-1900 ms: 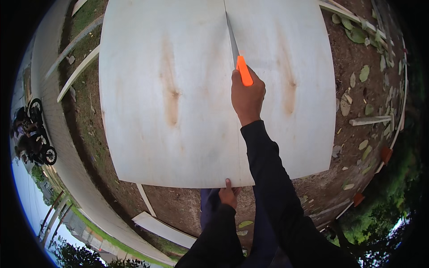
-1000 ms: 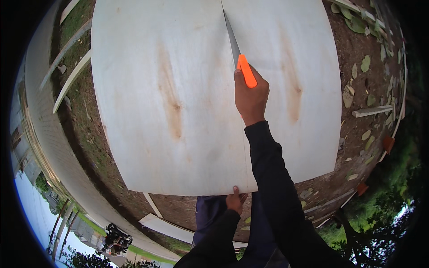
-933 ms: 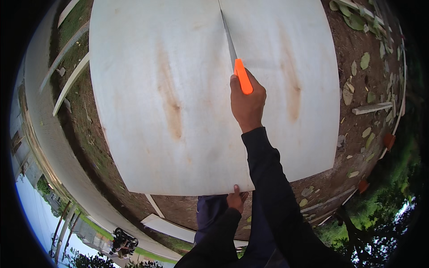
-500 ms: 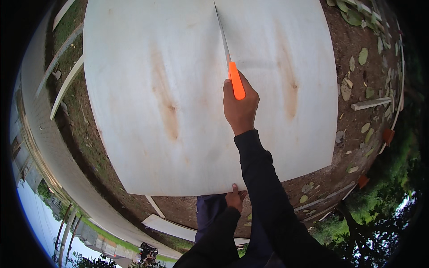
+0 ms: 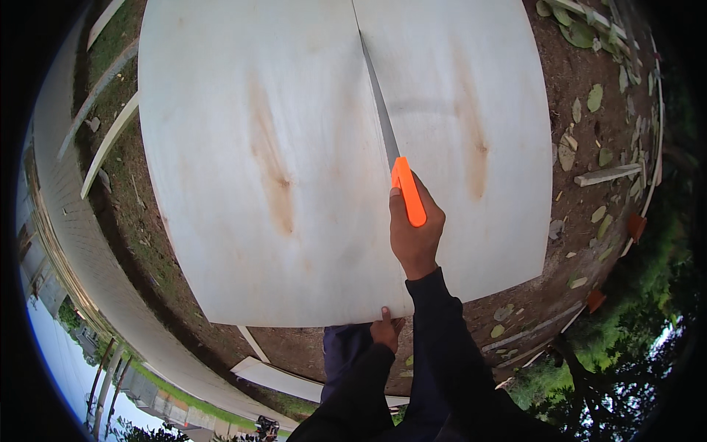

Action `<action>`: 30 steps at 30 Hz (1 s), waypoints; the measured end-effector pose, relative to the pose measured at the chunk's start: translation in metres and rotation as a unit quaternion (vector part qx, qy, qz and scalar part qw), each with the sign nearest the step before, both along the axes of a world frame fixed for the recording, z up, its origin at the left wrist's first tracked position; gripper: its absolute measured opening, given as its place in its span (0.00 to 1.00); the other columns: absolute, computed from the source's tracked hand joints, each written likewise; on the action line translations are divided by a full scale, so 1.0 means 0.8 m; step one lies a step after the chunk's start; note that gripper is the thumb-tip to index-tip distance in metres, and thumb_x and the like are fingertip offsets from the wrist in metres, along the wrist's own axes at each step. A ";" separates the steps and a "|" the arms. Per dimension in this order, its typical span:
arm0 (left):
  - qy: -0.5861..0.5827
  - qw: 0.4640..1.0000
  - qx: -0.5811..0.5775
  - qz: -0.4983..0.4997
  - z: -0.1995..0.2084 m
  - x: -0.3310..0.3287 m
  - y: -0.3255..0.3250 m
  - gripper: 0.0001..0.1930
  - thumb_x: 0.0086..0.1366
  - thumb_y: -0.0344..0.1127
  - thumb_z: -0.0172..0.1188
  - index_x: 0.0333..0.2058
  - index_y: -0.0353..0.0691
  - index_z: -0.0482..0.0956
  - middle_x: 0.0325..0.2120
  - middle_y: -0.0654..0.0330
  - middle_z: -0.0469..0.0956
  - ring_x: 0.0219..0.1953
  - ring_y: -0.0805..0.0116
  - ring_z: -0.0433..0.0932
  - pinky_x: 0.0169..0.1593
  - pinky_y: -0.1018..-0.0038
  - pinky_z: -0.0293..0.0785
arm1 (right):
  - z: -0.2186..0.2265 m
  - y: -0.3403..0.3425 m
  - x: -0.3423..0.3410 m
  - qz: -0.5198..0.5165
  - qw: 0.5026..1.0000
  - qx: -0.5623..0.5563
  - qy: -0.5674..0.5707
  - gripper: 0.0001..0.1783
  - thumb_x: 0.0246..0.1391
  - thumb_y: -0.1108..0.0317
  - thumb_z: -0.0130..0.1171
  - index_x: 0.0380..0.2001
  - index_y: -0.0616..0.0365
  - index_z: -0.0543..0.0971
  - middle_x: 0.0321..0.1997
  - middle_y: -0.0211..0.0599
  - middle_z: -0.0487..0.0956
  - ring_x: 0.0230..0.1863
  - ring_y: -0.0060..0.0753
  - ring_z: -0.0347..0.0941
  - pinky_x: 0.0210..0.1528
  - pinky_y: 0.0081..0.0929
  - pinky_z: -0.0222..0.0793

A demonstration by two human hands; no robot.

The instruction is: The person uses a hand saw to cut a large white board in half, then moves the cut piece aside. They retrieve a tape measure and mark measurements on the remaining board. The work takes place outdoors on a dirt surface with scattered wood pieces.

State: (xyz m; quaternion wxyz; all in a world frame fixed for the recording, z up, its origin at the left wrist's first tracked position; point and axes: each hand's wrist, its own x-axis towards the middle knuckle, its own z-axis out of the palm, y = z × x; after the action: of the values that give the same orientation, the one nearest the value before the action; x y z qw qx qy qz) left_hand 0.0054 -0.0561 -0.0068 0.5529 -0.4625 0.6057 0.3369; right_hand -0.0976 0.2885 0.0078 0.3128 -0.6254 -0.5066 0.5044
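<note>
A large pale plywood sheet [image 5: 213,206] with brown grain streaks spreads out before me. My right hand [image 5: 417,234] grips the orange handle of a handsaw [image 5: 379,97] above the sheet's right-centre part. The saw's blade slants up and away to the left, meeting a thin cut line that runs toward the far edge. At the near edge, my left hand [image 5: 386,331] holds the plywood, its thumb on top and the other fingers partly hidden underneath.
Brown soil with scattered leaves borders the sheet on the right, where a short wood offcut [image 5: 608,174] lies. Curved wood strips [image 5: 110,144] rest at the left beside a paved path [image 5: 81,214]. Another pale board [image 5: 280,379] lies on the ground near my legs.
My right hand has drawn the saw back toward me and slightly right, so more of the blade shows. My left hand stays at the near edge.
</note>
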 end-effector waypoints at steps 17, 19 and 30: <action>-0.022 1.000 -0.014 0.000 0.004 -0.001 0.008 0.30 0.73 0.50 0.55 0.61 0.30 0.63 0.51 0.49 0.73 0.51 0.56 0.77 0.54 0.62 0.78 | -0.011 0.049 -0.025 0.028 0.999 -0.014 -0.020 0.16 0.59 0.73 0.57 0.50 0.66 0.79 0.23 0.31 0.76 0.23 0.22 0.69 0.32 0.26 0.71; -0.025 1.000 -0.009 -0.012 0.001 0.005 0.011 0.30 0.73 0.50 0.55 0.61 0.31 0.63 0.52 0.49 0.73 0.52 0.56 0.77 0.54 0.62 0.78 | -0.042 0.117 -0.028 0.036 0.996 -0.069 -0.039 0.12 0.60 0.70 0.55 0.45 0.64 0.79 0.20 0.29 0.69 0.21 0.23 0.61 0.28 0.27 0.65; -0.010 1.000 -0.007 0.001 0.002 0.001 0.014 0.31 0.73 0.53 0.55 0.61 0.31 0.63 0.53 0.49 0.72 0.53 0.55 0.76 0.57 0.60 0.77 | -0.002 0.047 -0.013 0.036 0.999 -0.036 -0.016 0.13 0.60 0.72 0.56 0.47 0.64 0.79 0.22 0.31 0.75 0.22 0.22 0.68 0.29 0.24 0.70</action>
State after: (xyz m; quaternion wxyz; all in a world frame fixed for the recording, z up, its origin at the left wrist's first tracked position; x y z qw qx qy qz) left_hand 0.0060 -0.0449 -0.0053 0.5550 -0.4706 0.6022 0.3285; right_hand -0.1080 0.3259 0.0062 0.2637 -0.6256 -0.5154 0.5230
